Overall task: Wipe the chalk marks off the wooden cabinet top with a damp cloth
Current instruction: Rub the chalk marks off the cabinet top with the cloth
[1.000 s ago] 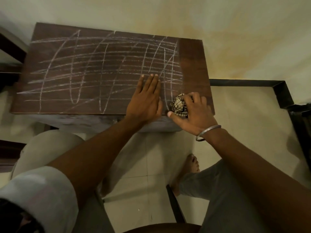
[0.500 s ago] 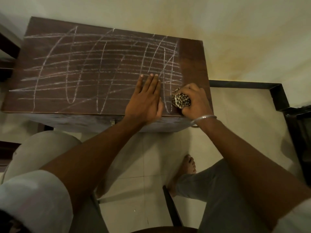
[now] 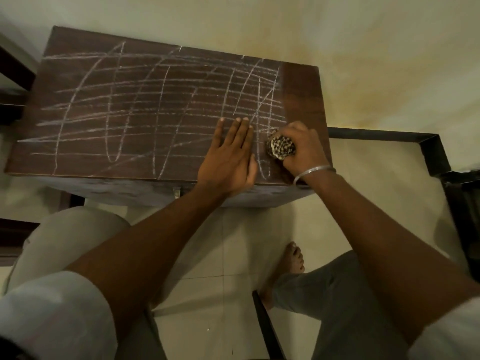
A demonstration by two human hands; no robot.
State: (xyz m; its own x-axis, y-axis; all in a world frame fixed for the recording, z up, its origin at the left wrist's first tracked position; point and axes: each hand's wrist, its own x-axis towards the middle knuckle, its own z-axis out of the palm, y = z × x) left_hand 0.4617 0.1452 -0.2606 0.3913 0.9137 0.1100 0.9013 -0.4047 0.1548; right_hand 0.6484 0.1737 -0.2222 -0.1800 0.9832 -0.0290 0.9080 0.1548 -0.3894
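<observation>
A dark wooden cabinet top (image 3: 85,81) fills the upper left, covered with white chalk marks (image 3: 161,107) in crossing lines. A narrow strip along its right end (image 3: 301,100) shows bare wood. My left hand (image 3: 228,157) lies flat on the top near the front edge, fingers straight and together. Just to its right, my right hand (image 3: 304,146) grips a balled-up checkered cloth (image 3: 281,148) and presses it on the wood at the right edge of the chalked area. A metal bangle (image 3: 314,171) circles my right wrist.
A pale wall rises behind the cabinet. A dark metal frame (image 3: 426,149) runs along the floor at the right. Below the cabinet's front edge are my knees, a bare foot (image 3: 291,261) on light tiles, and a dark chair leg (image 3: 267,326).
My right hand slid the cloth forward from the front edge onto the chalk lines and rolled over it. My left hand stayed flat in place.
</observation>
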